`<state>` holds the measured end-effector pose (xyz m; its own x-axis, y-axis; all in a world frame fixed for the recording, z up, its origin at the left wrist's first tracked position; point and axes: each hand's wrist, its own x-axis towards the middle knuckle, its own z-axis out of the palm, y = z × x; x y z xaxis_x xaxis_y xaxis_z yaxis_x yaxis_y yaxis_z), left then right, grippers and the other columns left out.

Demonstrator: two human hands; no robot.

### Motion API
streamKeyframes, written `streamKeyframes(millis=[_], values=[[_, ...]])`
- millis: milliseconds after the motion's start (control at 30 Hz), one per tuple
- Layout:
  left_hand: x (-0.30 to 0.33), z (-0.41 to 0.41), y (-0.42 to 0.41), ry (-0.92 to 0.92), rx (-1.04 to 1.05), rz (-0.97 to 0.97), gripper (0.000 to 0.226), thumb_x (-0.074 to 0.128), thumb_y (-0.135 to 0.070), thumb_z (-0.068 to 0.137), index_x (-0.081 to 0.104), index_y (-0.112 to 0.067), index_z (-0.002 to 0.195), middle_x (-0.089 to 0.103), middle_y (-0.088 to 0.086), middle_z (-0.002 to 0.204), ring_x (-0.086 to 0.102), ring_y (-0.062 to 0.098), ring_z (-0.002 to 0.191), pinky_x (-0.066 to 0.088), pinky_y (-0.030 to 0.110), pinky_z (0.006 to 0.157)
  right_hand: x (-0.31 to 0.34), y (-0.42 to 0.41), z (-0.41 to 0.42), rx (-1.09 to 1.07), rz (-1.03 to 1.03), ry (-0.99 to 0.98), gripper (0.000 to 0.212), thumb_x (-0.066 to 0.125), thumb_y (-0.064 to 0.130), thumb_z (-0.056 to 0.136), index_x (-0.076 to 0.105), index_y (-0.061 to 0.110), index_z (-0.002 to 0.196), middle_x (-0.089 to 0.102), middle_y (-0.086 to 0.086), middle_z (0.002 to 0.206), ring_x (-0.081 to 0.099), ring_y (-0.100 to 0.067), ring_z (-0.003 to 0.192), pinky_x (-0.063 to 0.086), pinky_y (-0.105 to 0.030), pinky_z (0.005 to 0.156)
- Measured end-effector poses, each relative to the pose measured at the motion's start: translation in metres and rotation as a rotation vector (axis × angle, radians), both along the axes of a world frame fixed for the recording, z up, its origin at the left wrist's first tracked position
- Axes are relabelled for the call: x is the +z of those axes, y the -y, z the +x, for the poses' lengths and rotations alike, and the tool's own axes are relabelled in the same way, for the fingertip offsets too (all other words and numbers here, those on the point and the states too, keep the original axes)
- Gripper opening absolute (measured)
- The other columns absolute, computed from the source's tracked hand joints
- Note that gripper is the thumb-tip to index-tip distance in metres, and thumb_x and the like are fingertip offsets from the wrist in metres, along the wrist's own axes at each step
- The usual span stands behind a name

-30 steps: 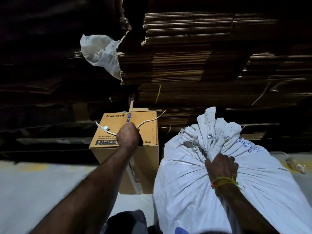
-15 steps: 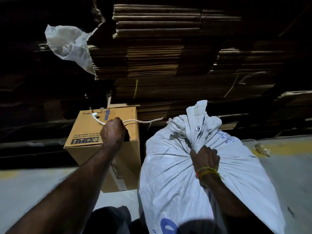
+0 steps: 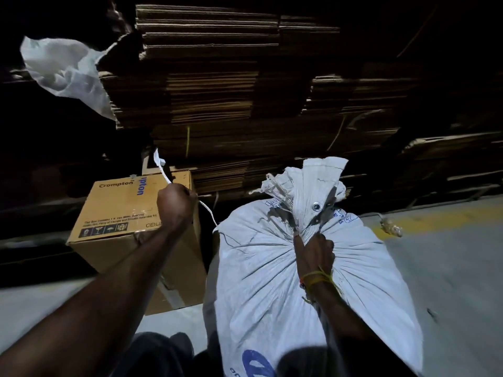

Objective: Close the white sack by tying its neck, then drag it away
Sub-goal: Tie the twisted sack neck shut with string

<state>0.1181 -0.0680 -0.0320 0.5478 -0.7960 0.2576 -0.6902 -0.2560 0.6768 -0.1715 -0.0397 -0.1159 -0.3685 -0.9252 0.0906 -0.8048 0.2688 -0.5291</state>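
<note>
A full white woven sack stands on the floor at centre right, its top gathered into a bunched neck with a metal eyelet. My right hand grips the neck just below the bunch; yellow threads circle that wrist. My left hand is a fist over the cardboard box, shut on a thin white string. One end of the string sticks up past the fist and the other trails down toward the sack's left shoulder.
A brown Crompton cardboard box stands left of the sack, touching it. Tall stacks of flattened cardboard fill the background, with a loose white bag hanging at upper left. Grey floor with a yellow line lies to the right.
My left fist has moved right, toward the sack, carrying the string; its free end now points up. My right hand keeps its grip on the neck.
</note>
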Motion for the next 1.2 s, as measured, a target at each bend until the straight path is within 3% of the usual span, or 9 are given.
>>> streamKeyframes(millis=[233,267,433,567,733,967,1033,1100,1200], values=[[-0.013,-0.025,-0.011,-0.246,0.145,0.079,0.016,0.062,-0.022,0.08,0.074,-0.011,0.079,0.073,0.012,0.072,0.072,0.031,0.068,0.061,0.038,0.068,0.003,-0.006,-0.003,-0.013,-0.023,0.085,0.057,0.051,0.048,0.091,0.053,-0.004,0.114,0.056,-0.022,0.118,0.043,-0.039,0.117,0.039,-0.049,0.094],[-0.012,-0.034,-0.017,-0.267,0.135,0.082,0.01,0.064,-0.016,0.08,0.073,-0.014,0.085,0.074,0.011,0.079,0.071,0.029,0.07,0.06,0.035,0.067,0.003,-0.007,-0.004,-0.01,-0.02,0.085,0.058,0.05,0.049,0.091,0.053,-0.004,0.114,0.056,-0.022,0.119,0.043,-0.039,0.117,0.038,-0.048,0.095],[-0.019,-0.081,-0.029,-0.347,0.003,0.141,0.045,0.071,0.002,0.079,0.063,-0.005,0.123,0.071,0.015,0.107,0.069,0.03,0.084,0.056,0.032,0.062,0.004,-0.01,-0.009,0.003,-0.012,0.08,0.06,0.049,0.049,0.092,0.054,-0.005,0.116,0.056,-0.022,0.12,0.043,-0.039,0.116,0.039,-0.047,0.095],[-0.027,-0.106,-0.027,-0.405,-0.021,0.166,0.013,0.07,-0.004,0.078,0.071,0.007,0.086,0.07,0.023,0.077,0.071,0.038,0.08,0.05,0.033,0.06,0.006,-0.013,-0.013,0.017,-0.009,0.093,0.061,0.049,0.05,0.092,0.052,-0.005,0.12,0.055,-0.022,0.124,0.042,-0.038,0.12,0.038,-0.047,0.098],[-0.029,-0.135,-0.029,-0.474,-0.01,0.091,0.031,0.068,-0.01,0.078,0.075,-0.005,0.108,0.076,0.017,0.098,0.072,0.028,0.093,0.054,0.03,0.081,0.008,-0.014,-0.014,0.035,-0.036,0.089,0.057,0.051,0.049,0.091,0.055,-0.004,0.112,0.057,-0.021,0.119,0.044,-0.038,0.116,0.041,-0.046,0.093],[-0.053,-0.167,-0.022,-0.61,-0.159,0.167,0.046,0.065,-0.022,0.071,0.072,-0.009,0.115,0.076,0.016,0.098,0.073,0.029,0.091,0.059,0.04,0.085,0.012,-0.017,-0.018,0.064,-0.057,0.079,0.052,0.052,0.047,0.091,0.057,-0.002,0.108,0.056,-0.02,0.119,0.045,-0.038,0.116,0.041,-0.047,0.093],[-0.055,-0.172,-0.024,-0.689,-0.126,0.221,0.04,0.059,-0.021,0.069,0.072,-0.008,0.104,0.075,0.018,0.079,0.073,0.035,0.073,0.062,0.047,0.07,0.013,-0.019,-0.018,0.073,-0.069,0.072,0.052,0.052,0.047,0.091,0.057,-0.003,0.108,0.057,-0.021,0.119,0.045,-0.038,0.115,0.042,-0.047,0.093],[-0.053,-0.175,-0.026,-0.876,-0.075,0.242,0.007,0.056,-0.006,0.076,0.061,-0.001,0.076,0.065,0.021,0.062,0.066,0.038,0.05,0.059,0.055,0.055,0.012,-0.02,-0.018,0.069,-0.08,0.072,0.053,0.052,0.047,0.091,0.057,-0.003,0.108,0.057,-0.021,0.118,0.046,-0.038,0.115,0.042,-0.047,0.092],[-0.055,-0.171,-0.022,-1.093,0.005,0.244,0.017,0.051,0.001,0.08,0.048,0.0,0.063,0.052,0.022,0.05,0.055,0.032,0.035,0.055,0.051,0.049,0.012,-0.021,-0.02,0.067,-0.079,0.065,0.053,0.052,0.047,0.091,0.058,-0.003,0.107,0.058,-0.02,0.115,0.046,-0.037,0.114,0.042,-0.046,0.091]])
